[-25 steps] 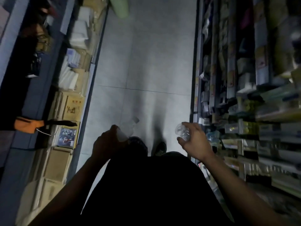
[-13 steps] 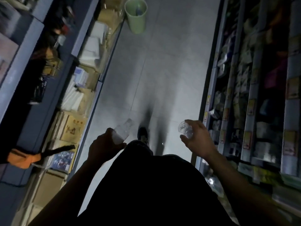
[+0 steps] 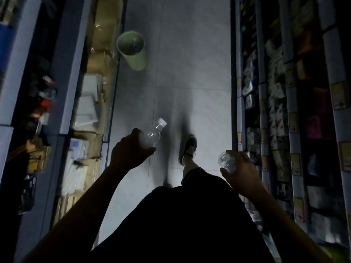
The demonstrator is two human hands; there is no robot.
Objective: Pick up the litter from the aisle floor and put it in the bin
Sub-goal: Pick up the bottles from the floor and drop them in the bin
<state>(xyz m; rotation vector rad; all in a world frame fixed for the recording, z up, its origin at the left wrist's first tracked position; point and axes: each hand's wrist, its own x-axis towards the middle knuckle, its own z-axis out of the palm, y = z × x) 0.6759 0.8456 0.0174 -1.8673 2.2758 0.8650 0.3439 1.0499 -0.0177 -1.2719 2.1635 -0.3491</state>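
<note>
My left hand (image 3: 129, 150) grips a clear plastic bottle (image 3: 154, 133) with a white cap, its neck pointing up the aisle. My right hand (image 3: 240, 169) holds a crumpled clear plastic bottle (image 3: 225, 161) against its fingers. A pale green bin (image 3: 135, 57) stands on the aisle floor ahead, close to the left shelving, with something dark inside it. Both hands are well short of the bin.
Shelving (image 3: 83, 111) stacked with boxes and paper lines the left side. Packed shelves with price tags (image 3: 269, 118) line the right. The grey tiled floor (image 3: 190, 54) runs between them. My foot in a dark shoe (image 3: 189, 147) is stepping forward.
The bin has come nearer and lower in the view as I walk up the aisle. Both hands keep holding their bottles.
</note>
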